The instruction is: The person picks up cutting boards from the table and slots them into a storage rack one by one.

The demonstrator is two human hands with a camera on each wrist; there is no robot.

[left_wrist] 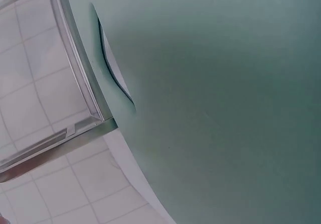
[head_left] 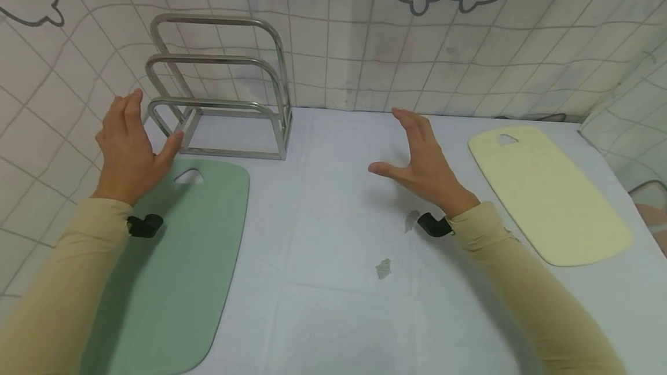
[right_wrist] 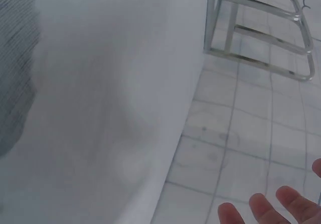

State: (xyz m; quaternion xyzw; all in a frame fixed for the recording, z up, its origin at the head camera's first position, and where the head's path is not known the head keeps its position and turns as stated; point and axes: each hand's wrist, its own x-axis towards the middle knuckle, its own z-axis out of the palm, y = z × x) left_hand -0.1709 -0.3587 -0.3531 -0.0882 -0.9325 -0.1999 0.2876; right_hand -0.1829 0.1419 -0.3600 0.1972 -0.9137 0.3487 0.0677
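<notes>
My left hand (head_left: 127,149) hovers over the top of a green cutting board (head_left: 193,271), fingers extended and thumb spread, holding nothing. That board lies flat at the left, its handle slot also visible in the left wrist view. Just behind it stands a metal rack (head_left: 234,153) with several bent-tube loops. In mid-table, my right hand (head_left: 424,166) is raised above the white cloth, thumb apart from the fingers and nothing in its grasp. A smaller cream-yellow cutting board (head_left: 552,201) lies to its right. In the right wrist view, fingertips (right_wrist: 263,206) show at the lower right.
A white cloth (head_left: 323,317) covers the table, with small grey worn patches (head_left: 383,269) near the middle. Grid-patterned curtain (head_left: 344,33) hangs along the back and both sides. A dark cord (head_left: 547,117) lies at the back right edge.
</notes>
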